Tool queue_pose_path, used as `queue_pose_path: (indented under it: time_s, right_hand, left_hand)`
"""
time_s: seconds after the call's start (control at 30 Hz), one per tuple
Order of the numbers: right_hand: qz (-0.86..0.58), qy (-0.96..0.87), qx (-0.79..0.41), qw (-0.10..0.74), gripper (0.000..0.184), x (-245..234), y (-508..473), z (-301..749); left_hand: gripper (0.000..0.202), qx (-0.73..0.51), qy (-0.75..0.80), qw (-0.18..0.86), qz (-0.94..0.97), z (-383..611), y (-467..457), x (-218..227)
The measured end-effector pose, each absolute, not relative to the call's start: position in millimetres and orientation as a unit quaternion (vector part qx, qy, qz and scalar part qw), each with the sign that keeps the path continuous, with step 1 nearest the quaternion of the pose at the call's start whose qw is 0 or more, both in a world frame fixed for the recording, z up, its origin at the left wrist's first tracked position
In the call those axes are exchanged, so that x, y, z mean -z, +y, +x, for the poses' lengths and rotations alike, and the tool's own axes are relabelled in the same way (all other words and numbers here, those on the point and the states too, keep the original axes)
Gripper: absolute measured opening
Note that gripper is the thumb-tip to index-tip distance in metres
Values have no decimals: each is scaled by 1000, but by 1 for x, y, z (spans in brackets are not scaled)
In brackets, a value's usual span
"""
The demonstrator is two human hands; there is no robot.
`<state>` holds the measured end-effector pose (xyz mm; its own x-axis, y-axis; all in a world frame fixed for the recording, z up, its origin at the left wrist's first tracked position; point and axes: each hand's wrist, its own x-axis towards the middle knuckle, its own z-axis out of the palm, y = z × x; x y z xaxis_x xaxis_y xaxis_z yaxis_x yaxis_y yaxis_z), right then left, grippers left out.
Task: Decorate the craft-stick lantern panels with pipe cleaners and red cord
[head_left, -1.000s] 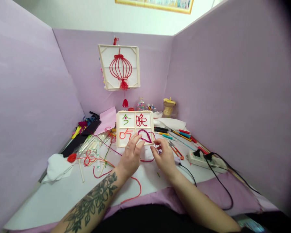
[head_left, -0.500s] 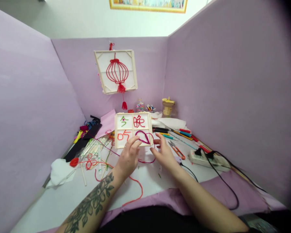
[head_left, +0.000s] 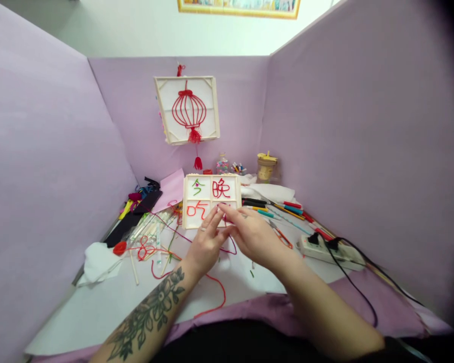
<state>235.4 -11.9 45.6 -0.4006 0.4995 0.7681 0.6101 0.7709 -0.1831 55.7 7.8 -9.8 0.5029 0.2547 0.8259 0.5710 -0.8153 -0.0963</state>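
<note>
A cream-coloured frame with a white backing (head_left: 199,220) is propped up on the table, split into several squares. Characters shaped from yarn fill three squares: a green one (head_left: 197,187), a red one (head_left: 221,188) and an orange one (head_left: 195,209). At the lower-right square, my left hand (head_left: 207,241) and my right hand (head_left: 254,236) meet, fingers closed together on purple yarn (head_left: 231,248). My thumbs come close together below the square. The hands cover most of the purple shape, and the fingertips' exact grip is partly hidden.
Red yarn (head_left: 147,249), a bundle of sticks (head_left: 151,224) and white cloth (head_left: 98,264) lie left. Orange-handled scissors (head_left: 282,236), pens (head_left: 293,209) and a power strip (head_left: 331,250) with black cables lie right. A lantern picture (head_left: 189,111) hangs on the back panel.
My right hand has moved left from beside the frame onto its lower-right square, meeting my left hand. The purple loop, visible before, is now mostly covered. The view has shifted slightly.
</note>
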Motion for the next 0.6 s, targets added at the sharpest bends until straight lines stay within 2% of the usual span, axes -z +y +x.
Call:
queue_pose_path:
  time_s: [0.17, 0.3, 0.4, 0.47, 0.6]
  right_hand:
    - [-421, -704, -13, 571, 22, -17, -8, 257]
    - [-458, -667, -169, 563, 31, 24, 5, 251]
    - [-464, -628, -285, 555, 27, 42, 14, 240]
    - [-465, -626, -308, 545, 30, 43, 16, 235]
    - [-464, -643, -296, 533, 51, 34, 17, 228]
  left_hand:
    - [50, 416, -268, 162, -853, 54, 3, 5]
    - [49, 420, -266, 169, -851, 54, 2, 5]
    - [49, 440, -260, 162, -844, 54, 3, 6]
    - [46, 455, -255, 156, -839, 53, 4, 6]
    - [35, 465, -251, 150, -836, 54, 4, 6]
